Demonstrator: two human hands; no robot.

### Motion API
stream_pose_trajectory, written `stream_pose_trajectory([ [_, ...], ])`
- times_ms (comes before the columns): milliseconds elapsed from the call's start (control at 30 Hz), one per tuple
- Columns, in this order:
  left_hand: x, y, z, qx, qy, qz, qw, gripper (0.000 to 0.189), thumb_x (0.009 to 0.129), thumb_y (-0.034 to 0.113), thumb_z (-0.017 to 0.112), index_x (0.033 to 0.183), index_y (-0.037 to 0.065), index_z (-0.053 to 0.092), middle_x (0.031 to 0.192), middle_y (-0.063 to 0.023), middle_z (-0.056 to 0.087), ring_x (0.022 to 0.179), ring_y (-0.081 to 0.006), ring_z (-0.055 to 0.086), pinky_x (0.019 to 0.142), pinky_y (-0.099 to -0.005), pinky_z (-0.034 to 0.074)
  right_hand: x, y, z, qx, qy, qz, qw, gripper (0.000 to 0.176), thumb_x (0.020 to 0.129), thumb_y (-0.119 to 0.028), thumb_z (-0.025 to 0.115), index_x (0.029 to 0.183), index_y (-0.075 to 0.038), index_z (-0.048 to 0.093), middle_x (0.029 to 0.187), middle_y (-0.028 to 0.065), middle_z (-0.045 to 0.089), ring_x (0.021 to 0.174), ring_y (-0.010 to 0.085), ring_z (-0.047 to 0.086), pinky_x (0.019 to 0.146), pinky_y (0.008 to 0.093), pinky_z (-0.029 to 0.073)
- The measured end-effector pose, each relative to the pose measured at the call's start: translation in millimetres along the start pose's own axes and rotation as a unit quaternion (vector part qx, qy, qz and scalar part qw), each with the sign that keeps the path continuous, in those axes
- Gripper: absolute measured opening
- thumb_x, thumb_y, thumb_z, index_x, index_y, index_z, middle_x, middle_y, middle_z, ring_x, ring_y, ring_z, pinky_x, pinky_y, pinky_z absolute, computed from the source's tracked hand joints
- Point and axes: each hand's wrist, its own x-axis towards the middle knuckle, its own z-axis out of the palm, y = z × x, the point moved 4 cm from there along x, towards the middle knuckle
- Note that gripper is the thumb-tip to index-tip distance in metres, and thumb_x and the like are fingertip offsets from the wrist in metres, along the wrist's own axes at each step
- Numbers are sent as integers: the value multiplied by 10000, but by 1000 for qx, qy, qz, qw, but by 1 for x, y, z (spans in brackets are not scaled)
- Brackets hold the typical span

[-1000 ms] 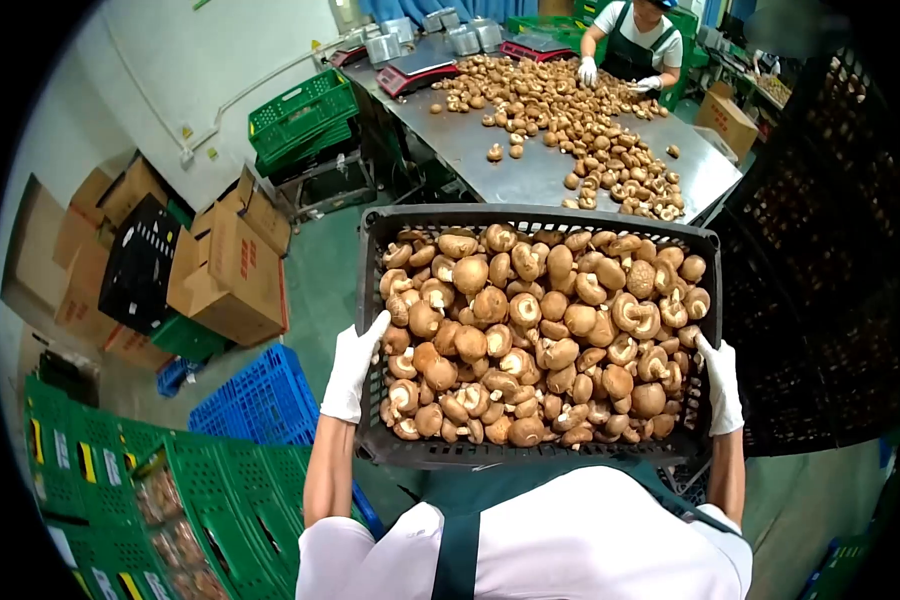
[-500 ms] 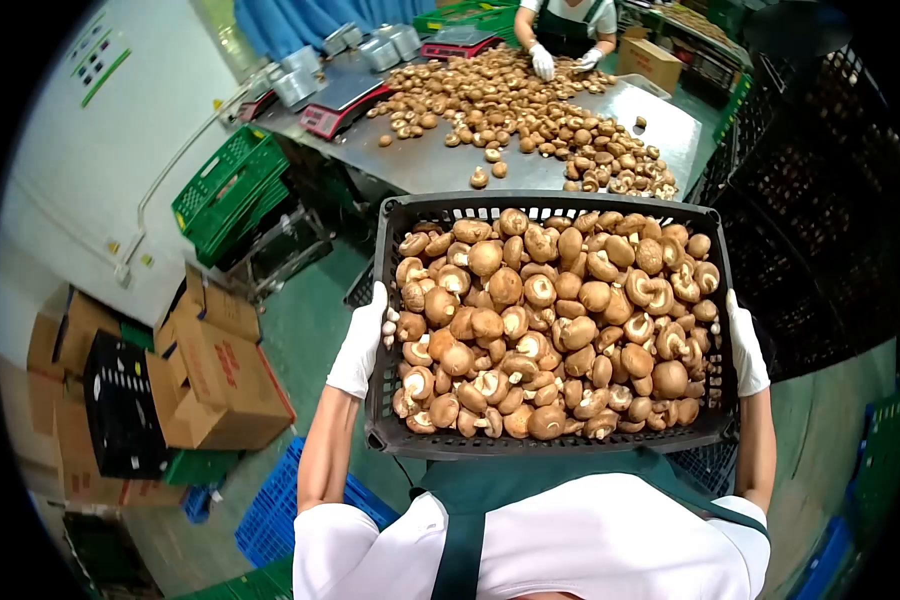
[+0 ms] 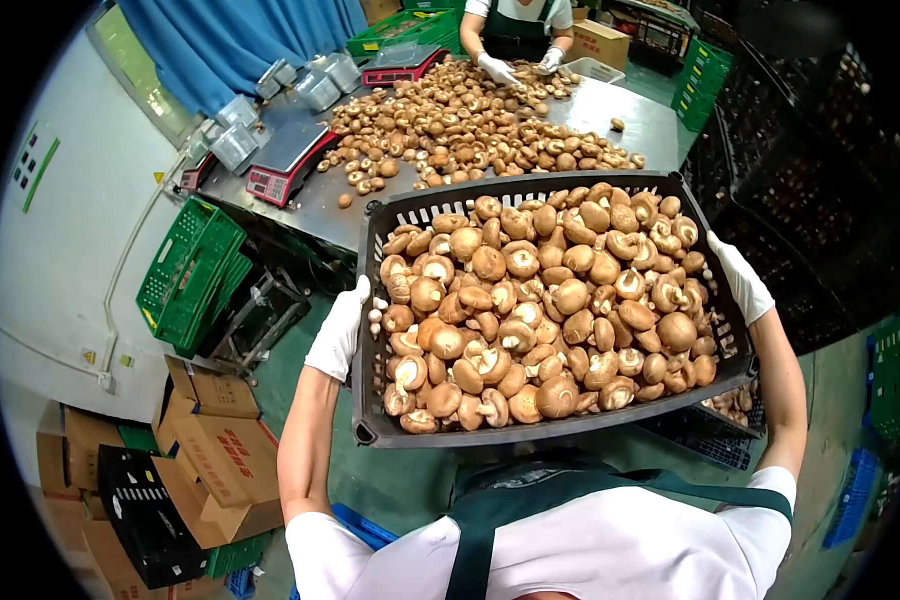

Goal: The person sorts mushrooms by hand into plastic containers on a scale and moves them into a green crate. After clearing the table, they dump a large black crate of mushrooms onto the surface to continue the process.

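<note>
Both of my hands carry a black plastic crate (image 3: 515, 437) full of brown mushrooms (image 3: 570, 295) in front of my chest. My left hand (image 3: 338, 332), in a white glove, grips the crate's left end, with its fingertips showing through the slots. On the right end, my gloved right hand (image 3: 740, 275) is closed round the crate wall, its fingers partly hidden. The crate tilts a little, and its far edge overlaps the near side of a metal table (image 3: 625, 115) in view. A large heap of loose mushrooms (image 3: 470, 115) lies on that table.
Across the table a co-worker's gloved hands (image 3: 497, 68) touch the heap. Red scales (image 3: 288, 165) stand on the table's left side. Green crates (image 3: 192, 270) and cardboard boxes (image 3: 225, 455) are on the left. Tall stacks of black crates (image 3: 800, 190) rise at the right.
The view has turned, and the table and heap now appear further left and closer. The crate has tilted, staying in both my hands. Another crate with mushrooms shows below its right corner.
</note>
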Motion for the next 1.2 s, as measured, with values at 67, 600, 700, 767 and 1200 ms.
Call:
stream_pose_trajectory([
  [67,-7,-7,-7,-30,0,24,999,416,952,444,458,841,55,556,690,-18,543,530,-99,455,475,-253,404,11,3,-10,-28,21,35,999,447,970,-369,424,1239,-28,534,1090,96,636,914,167,627,790,299,536],
  [600,-16,-26,-14,-152,-89,38,984,308,924,387,544,856,86,542,689,-2,551,546,-108,511,484,-256,457,-12,-20,10,-469,443,-294,706,385,904,-369,558,1072,-30,627,984,132,670,891,242,640,815,298,472],
  [700,4,-26,-20,-140,-159,41,976,351,908,427,554,824,86,554,675,-2,553,559,-125,527,510,-262,458,-99,32,65,-313,566,-365,670,254,947,-225,525,1091,-53,645,1071,61,659,928,143,610,840,263,463],
  [767,2,-50,-18,-97,-210,14,973,379,903,452,550,820,82,561,676,-7,565,576,-142,544,537,-278,474,-155,140,90,-318,586,-365,650,283,961,-218,492,1094,-6,624,1042,82,660,931,163,615,837,289,469],
  [1200,32,-5,-52,125,-431,17,893,410,915,432,536,1020,44,616,896,-20,665,801,-144,649,642,-298,495,-33,401,315,505,411,-57,756,341,928,-384,514,931,-48,574,832,56,624,730,210,607,575,343,479],
])
